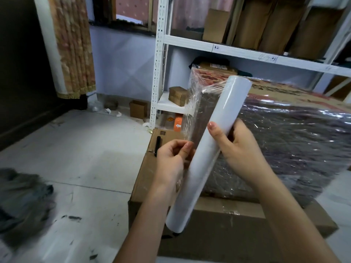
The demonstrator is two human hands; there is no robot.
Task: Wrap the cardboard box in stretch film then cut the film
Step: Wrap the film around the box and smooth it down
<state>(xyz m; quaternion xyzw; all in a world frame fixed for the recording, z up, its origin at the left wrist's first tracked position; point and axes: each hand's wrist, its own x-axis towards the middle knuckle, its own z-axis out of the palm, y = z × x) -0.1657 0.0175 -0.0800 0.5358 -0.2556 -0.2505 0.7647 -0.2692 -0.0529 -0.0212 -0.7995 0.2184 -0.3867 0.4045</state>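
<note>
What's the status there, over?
Right hand grips roll. Left hand pinches film. Box wrapped, film uncut. Nothing blocking.

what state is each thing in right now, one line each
cardboard box: sides covered in film, resting on a plain carton
stretch film roll: tilted, a film web stretched from it to the box corner, uncut
left hand: pinching the film edge beside the roll
right hand: gripping the roll's middle
plain carton: closed, taped
black cutter: lying untouched on the carton
</note>
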